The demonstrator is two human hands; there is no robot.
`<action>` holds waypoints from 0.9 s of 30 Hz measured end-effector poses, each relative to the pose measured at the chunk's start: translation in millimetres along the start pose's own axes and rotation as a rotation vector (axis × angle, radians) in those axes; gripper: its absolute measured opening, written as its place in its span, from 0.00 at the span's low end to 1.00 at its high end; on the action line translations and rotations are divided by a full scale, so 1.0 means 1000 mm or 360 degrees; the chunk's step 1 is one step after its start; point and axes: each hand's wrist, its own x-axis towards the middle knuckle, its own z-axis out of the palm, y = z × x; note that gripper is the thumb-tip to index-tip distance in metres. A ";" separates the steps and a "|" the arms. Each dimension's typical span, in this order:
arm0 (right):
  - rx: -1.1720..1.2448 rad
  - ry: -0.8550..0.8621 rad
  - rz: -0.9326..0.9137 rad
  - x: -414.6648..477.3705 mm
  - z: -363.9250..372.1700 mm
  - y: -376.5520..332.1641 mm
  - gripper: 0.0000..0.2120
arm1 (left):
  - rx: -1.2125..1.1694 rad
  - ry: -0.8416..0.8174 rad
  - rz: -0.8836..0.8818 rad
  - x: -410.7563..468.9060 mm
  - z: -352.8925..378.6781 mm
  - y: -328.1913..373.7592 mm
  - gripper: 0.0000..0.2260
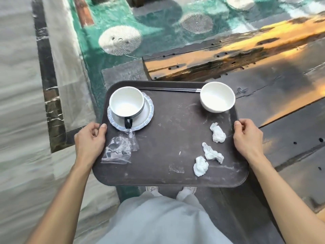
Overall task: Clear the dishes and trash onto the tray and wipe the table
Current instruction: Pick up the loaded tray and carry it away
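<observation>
I hold a dark brown tray (168, 138) in front of my body, my left hand (89, 138) gripping its left edge and my right hand (248, 136) its right edge. On the tray's far left a white cup (126, 103) with a dark handle sits on a white saucer (146, 117). A white bowl (217, 96) stands at the far right corner. Black chopsticks (167, 89) lie along the far rim. A crumpled clear plastic wrapper (119, 149) lies near my left hand. Three crumpled white napkins (218, 132) (212, 153) (200, 166) lie at the right.
A dark glossy wooden table (263, 81) runs along the right, partly under the tray's far right corner. Below is a green glass-like floor (98, 59) with round white patterns, grey stone paving on the left. My light trousers and shoes show under the tray.
</observation>
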 end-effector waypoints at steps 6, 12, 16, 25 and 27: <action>-0.0006 -0.0100 -0.0180 0.018 0.039 -0.069 0.13 | -0.0003 0.0137 -0.0143 0.022 -0.041 -0.035 0.13; -0.0036 -0.0186 -0.0326 0.055 0.073 -0.129 0.13 | -0.0028 0.0256 -0.0264 0.056 -0.055 -0.059 0.14; -0.0040 -0.0235 -0.0384 0.093 0.096 -0.162 0.14 | -0.0001 0.0309 -0.0310 0.089 -0.055 -0.059 0.13; 0.0015 -0.0295 -0.0515 0.220 0.142 -0.236 0.13 | 0.0026 0.0424 -0.0384 0.193 -0.029 -0.029 0.14; 0.0009 -0.0304 -0.0549 0.251 0.150 -0.253 0.13 | 0.0017 0.0445 -0.0405 0.218 -0.021 -0.020 0.14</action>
